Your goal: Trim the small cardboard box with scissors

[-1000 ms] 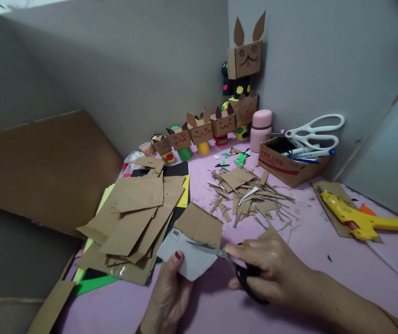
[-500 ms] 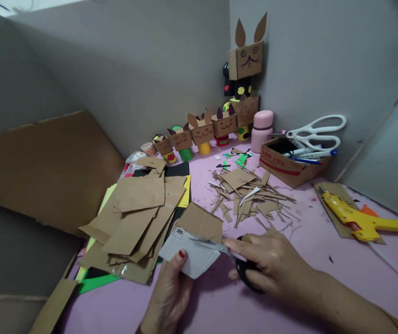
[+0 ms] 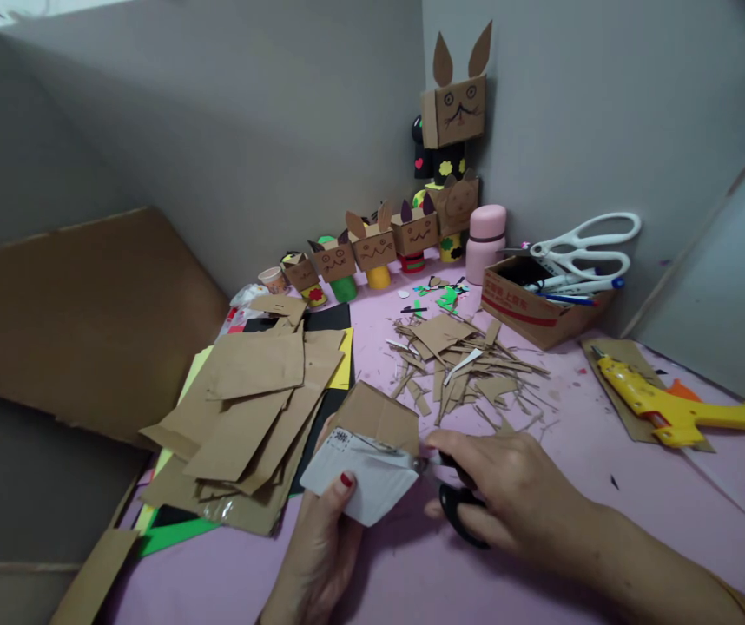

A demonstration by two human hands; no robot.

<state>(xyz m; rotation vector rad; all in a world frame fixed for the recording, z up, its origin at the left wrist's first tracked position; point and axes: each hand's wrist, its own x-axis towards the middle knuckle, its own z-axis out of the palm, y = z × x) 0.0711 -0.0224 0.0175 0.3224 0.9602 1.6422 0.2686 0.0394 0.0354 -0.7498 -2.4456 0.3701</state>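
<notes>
My left hand (image 3: 328, 529) grips a piece of cardboard (image 3: 378, 418), thumb on top and fingers underneath. A white paper label (image 3: 360, 476) with a small printed mark covers its near part. My right hand (image 3: 509, 490) is closed round the black handles of a pair of scissors (image 3: 460, 512). The scissors meet the cardboard at its right edge, beside the line between label and bare brown board. Most of the blade length is hidden by the piece. Left of my hands lies a stack of cut cardboard pieces (image 3: 248, 434).
Cardboard scraps (image 3: 457, 360) lie in a heap beyond my hands. A box of pens (image 3: 535, 312) with white scissors (image 3: 587, 247) on top stands at the back right, near a yellow glue gun (image 3: 678, 404). Cardboard animal figures (image 3: 372, 247) line the wall beside a pink bottle (image 3: 486, 243).
The scissors have drawn back to the right, so less blade lies over the cardboard. My right fingers have spread from the pivot. My left hand keeps its grip, and the view has shifted slightly.
</notes>
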